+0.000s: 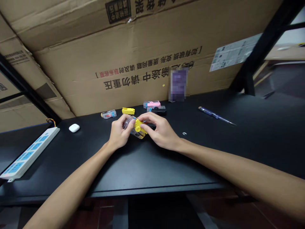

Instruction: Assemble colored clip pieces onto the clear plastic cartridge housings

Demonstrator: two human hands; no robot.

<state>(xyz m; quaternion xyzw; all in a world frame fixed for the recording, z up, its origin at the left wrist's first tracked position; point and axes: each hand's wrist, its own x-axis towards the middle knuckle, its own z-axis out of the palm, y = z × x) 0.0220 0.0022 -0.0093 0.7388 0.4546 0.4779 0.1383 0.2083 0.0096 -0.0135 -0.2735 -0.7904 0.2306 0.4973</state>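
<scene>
My left hand (119, 133) is closed around a small clear plastic case (139, 134) with a yellow lower edge, held just above the table. My right hand (164, 132) pinches a bright yellow plastic piece (138, 126) with a round hub, resting against the case. Whether the two are joined, I cannot tell. Behind the hands lie a clear case with red and blue parts (109, 114), a yellow plastic piece (128, 111), a clear case with a pink part (152, 104) and one with a black part (157, 110). Fingers partly cover what I hold.
A white power strip (30, 152) lies at the left, near a white earbud case (74, 128). To the right are a screwdriver (215, 115) and a tiny pale C-shaped piece (184, 133). Large cardboard (133, 63) stands along the black table's (152, 171) back edge.
</scene>
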